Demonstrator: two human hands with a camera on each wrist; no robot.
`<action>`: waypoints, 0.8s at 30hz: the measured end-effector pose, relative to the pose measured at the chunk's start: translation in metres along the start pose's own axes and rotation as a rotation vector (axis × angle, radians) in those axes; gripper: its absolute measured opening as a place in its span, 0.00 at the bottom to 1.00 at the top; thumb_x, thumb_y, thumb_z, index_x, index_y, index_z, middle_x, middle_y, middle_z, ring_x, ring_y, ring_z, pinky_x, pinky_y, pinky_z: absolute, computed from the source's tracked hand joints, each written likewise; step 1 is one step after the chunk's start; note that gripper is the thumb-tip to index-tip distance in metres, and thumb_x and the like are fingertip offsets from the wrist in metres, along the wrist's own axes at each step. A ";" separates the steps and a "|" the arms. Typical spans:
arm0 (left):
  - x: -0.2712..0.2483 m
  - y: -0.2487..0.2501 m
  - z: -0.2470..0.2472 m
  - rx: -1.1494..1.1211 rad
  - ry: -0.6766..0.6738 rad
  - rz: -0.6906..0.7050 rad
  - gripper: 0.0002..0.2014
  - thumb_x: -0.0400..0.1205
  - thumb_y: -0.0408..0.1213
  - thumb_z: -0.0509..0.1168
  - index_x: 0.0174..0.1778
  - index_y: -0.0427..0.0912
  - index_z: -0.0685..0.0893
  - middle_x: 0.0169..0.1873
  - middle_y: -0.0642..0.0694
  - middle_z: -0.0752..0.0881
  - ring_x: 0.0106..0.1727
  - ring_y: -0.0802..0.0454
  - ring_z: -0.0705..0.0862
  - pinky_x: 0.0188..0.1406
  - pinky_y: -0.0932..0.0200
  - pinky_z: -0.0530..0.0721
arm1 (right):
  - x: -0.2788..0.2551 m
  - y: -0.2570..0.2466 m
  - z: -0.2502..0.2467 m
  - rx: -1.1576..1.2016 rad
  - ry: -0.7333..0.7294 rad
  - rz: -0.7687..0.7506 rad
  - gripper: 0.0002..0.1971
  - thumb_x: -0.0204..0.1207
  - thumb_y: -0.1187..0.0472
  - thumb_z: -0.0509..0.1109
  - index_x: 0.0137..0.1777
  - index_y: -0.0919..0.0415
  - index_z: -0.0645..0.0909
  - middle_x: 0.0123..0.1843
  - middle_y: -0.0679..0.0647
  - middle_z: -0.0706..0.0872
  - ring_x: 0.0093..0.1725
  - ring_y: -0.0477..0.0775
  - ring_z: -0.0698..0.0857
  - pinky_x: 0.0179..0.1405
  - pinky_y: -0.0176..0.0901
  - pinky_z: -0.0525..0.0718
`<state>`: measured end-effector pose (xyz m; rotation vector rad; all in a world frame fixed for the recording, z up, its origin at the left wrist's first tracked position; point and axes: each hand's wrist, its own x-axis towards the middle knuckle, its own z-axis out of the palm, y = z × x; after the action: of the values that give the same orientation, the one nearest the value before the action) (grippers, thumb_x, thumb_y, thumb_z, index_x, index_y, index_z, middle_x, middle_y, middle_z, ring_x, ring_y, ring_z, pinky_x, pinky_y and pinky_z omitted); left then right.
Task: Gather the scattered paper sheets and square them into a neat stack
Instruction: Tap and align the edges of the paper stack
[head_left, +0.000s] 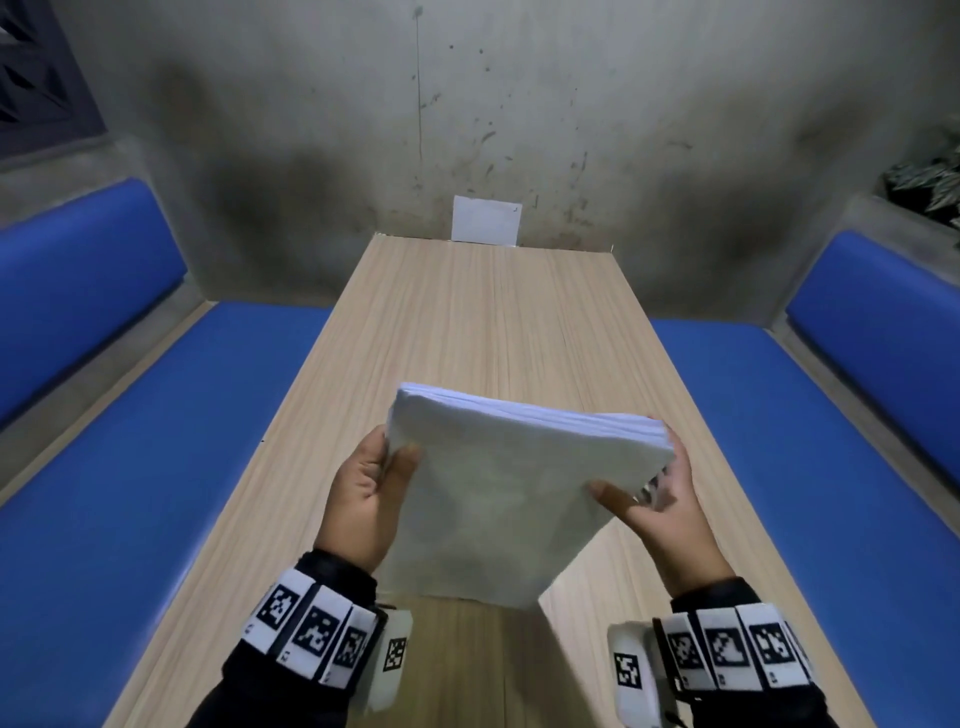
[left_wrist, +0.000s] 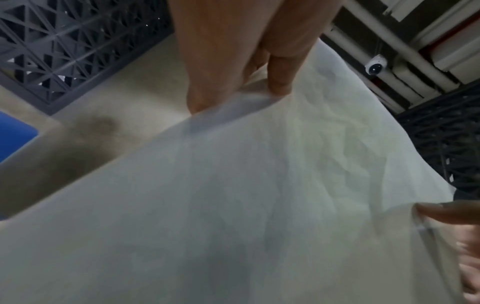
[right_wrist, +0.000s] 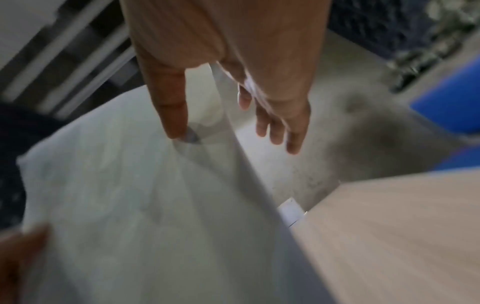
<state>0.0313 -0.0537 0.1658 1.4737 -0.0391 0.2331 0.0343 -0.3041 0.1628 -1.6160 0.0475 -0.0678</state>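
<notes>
The wooden table (head_left: 483, 322) runs away toward 12 o'clock, with blue benches (head_left: 156, 415) along both long sides and a small white card (head_left: 485, 219) propped against the wall at its far end. No loose sheets show on the tabletop, so the gathering looks done and the squaring is the step in hand.

The paper stack (head_left: 498, 499) is held above the near half of the table, tilted, its far edge high and its near corner dipping toward 6 o'clock. Along the far edge the sheets fan slightly, so they are not yet flush.

The left hand (head_left: 366, 499) grips the stack's side at 9 o'clock, thumb on top and fingers curled beneath. The right hand (head_left: 657, 499) holds the 3 o'clock side more loosely: its thumb presses the top sheet while the fingers spread along and under the edge, as the right wrist view shows.

To square it well, I would stand the stack on one long edge, keep both grips loose enough for sheets to slide, and tap it on the table. Then turn it and tap a short edge. Too tight a grip would probably lock the fan in place; too slack a one risks spilling sheets.
</notes>
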 end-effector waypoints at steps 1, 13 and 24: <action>0.000 -0.001 0.000 -0.010 -0.006 0.006 0.07 0.82 0.37 0.60 0.46 0.48 0.84 0.35 0.52 0.90 0.37 0.58 0.87 0.33 0.64 0.87 | 0.001 0.002 0.002 0.109 -0.020 -0.003 0.31 0.70 0.73 0.74 0.70 0.52 0.70 0.58 0.45 0.87 0.59 0.45 0.84 0.56 0.33 0.86; -0.016 -0.057 -0.009 0.157 0.013 -0.164 0.11 0.76 0.48 0.59 0.52 0.70 0.74 0.52 0.64 0.81 0.47 0.87 0.78 0.48 0.77 0.73 | -0.004 0.042 0.033 0.099 -0.044 0.096 0.19 0.80 0.77 0.59 0.65 0.56 0.73 0.52 0.47 0.86 0.39 0.25 0.86 0.36 0.18 0.84; -0.018 -0.079 -0.011 0.203 -0.049 -0.288 0.30 0.69 0.50 0.65 0.67 0.47 0.72 0.58 0.46 0.82 0.62 0.53 0.81 0.64 0.48 0.79 | -0.003 0.068 0.031 0.023 -0.085 0.159 0.24 0.75 0.80 0.61 0.65 0.54 0.71 0.54 0.49 0.84 0.53 0.47 0.83 0.38 0.25 0.86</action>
<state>0.0266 -0.0509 0.0845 1.6653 0.1610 -0.0350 0.0345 -0.2759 0.0931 -1.5856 0.1094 0.1223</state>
